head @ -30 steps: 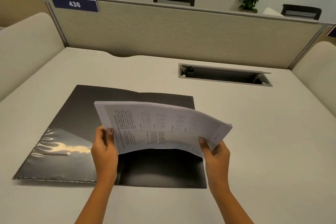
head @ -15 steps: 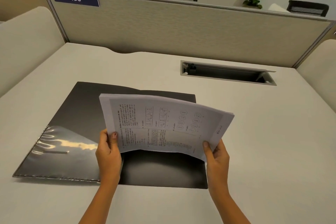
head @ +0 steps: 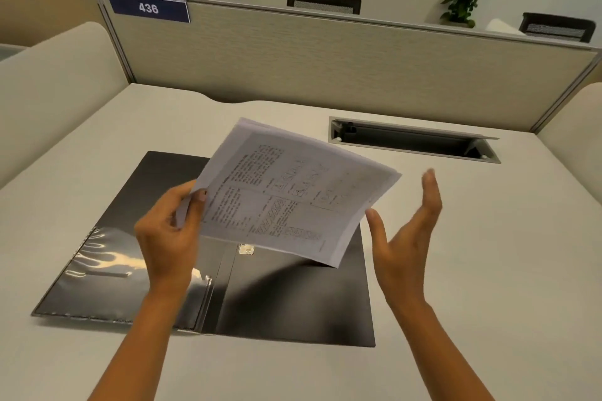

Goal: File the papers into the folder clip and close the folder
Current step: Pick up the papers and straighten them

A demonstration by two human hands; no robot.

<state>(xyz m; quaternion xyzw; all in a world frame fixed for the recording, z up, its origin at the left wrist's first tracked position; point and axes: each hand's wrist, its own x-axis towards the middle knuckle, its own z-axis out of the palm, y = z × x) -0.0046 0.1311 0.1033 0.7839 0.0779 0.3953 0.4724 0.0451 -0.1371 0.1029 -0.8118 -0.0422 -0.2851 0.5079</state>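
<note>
A black folder (head: 286,306) lies open flat on the desk, its left half covered by a shiny clear sleeve. A small metal clip (head: 246,250) shows near the spine, just under the papers. My left hand (head: 169,238) grips the left edge of a printed stack of papers (head: 293,195), holding it tilted in the air above the folder. Just right of the stack's lower right corner, my right hand (head: 407,238) is open, fingers spread, and touches nothing.
The white desk (head: 488,270) has an open cable slot (head: 413,140) at the back right. A beige partition (head: 325,55) with a "436" label stands behind it. Padded side panels flank the desk on both sides.
My right hand has let go of the papers and moved off to the right. The stack, now held by the left hand alone, has rotated and tilted up, exposing the clip.
</note>
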